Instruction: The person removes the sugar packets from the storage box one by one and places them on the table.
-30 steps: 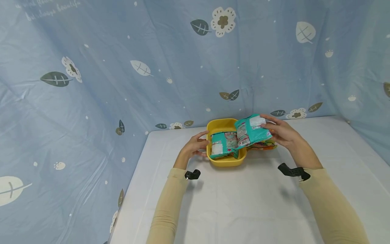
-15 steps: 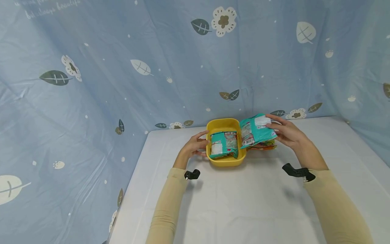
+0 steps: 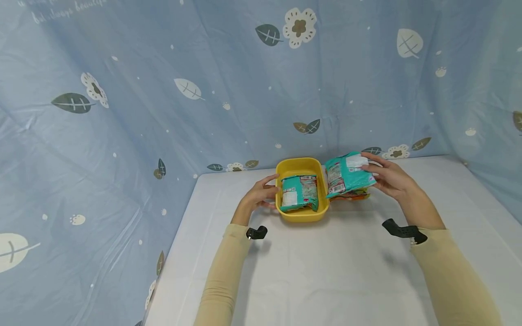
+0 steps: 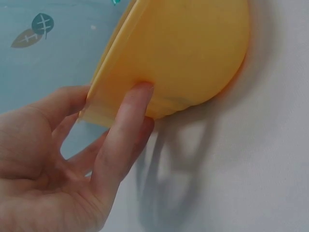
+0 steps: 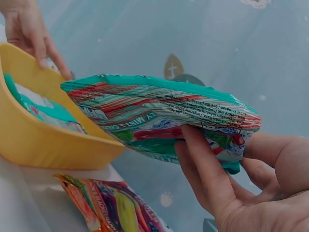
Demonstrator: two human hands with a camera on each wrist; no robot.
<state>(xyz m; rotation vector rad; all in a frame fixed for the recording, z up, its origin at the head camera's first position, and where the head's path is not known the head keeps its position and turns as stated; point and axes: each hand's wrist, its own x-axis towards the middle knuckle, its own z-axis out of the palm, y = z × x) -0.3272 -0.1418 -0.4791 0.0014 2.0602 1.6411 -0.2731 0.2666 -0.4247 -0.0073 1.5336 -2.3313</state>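
My left hand is at the left side of a yellow plastic bin, gripping its wall at the rim. In the left wrist view, fingers press the outer wall while one digit goes over the rim. Inside the bin lies a teal packet. My right hand holds another teal packet, printed with the word MINT, raised and tilted just right of the bin. The right wrist view shows fingers along the packet's underside; the thumb's hold is partly hidden behind it.
A colourful packet with fruit pictures lies beside the bin, mostly covered by the raised packet in the head view. The white-covered table meets a blue patterned curtain behind the bin.
My right hand has moved right with its teal packet, from over the bin's right edge to beside the bin. The packet inside shows fully now. The left hand stays put.
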